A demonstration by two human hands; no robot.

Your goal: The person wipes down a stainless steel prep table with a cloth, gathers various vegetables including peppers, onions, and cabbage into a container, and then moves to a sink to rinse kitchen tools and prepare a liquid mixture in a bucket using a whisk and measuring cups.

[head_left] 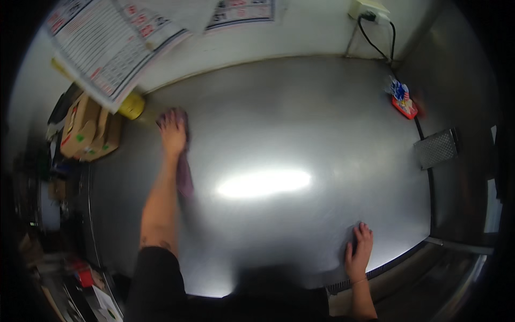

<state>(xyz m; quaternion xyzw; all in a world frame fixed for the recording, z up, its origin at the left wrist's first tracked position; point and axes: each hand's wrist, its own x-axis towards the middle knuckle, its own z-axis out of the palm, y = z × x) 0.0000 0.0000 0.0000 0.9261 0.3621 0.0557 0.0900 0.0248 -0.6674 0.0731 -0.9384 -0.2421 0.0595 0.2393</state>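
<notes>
My left hand (173,134) reaches to the far left of a steel countertop (289,123) and presses on a purple cloth (185,177). Part of the cloth is bunched under the fingers, and a long end trails toward me beside my wrist. My right hand (360,249) rests near the counter's front edge at the right, holding nothing, with its thumb apart from the fingers.
At the left stand a cardboard box (88,129) and a yellow round container (132,105), under hanging calendar sheets (107,53). Along the right side are a red packet (403,104) and a metal grater (437,149). Black cords (373,45) run from a wall outlet.
</notes>
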